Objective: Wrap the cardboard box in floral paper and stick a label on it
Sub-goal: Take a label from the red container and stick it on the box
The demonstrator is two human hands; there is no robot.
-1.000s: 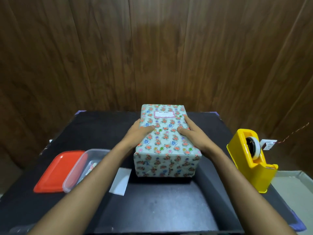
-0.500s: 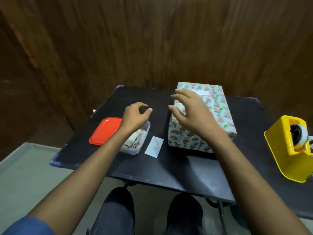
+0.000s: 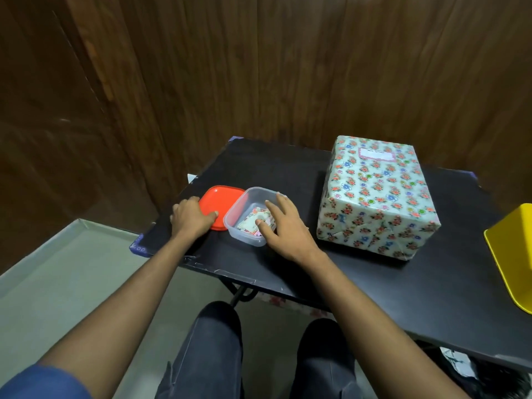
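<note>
1. Sitting on the far right part of the black table (image 3: 374, 286), the box (image 3: 374, 197) is fully covered in floral paper, with a pink-edged label (image 3: 376, 154) stuck near the far end of its top face.
2. Judging by its square edges and flat faces, the box is stiff cardboard under thin, smooth paper; it looks light for its bulk, and the glossy wrap may slide under the fingers.
3. The safest hold, I judge, is both palms on the two long sides, low down, away from the folded, taped end that faces the person, where the paper could tear or lift.
4. Neither hand touches the box; both are well to its left.
5. The right hand (image 3: 283, 228) lies with fingers spread over the clear plastic tub (image 3: 244, 237), thumb and fingertips at its rim and over the small printed papers (image 3: 254, 223) inside; whether it pinches anything I cannot tell.
6. The left hand (image 3: 191, 218) rests on the near edge of the red lid (image 3: 220, 197), which lies flat beside the tub; the thumb presses the lid's top, the fingers curl loosely.
7. A yellow plastic object (image 3: 512, 260) shows at the right edge, and dark wood panelling (image 3: 259, 67) stands behind the table.
</note>
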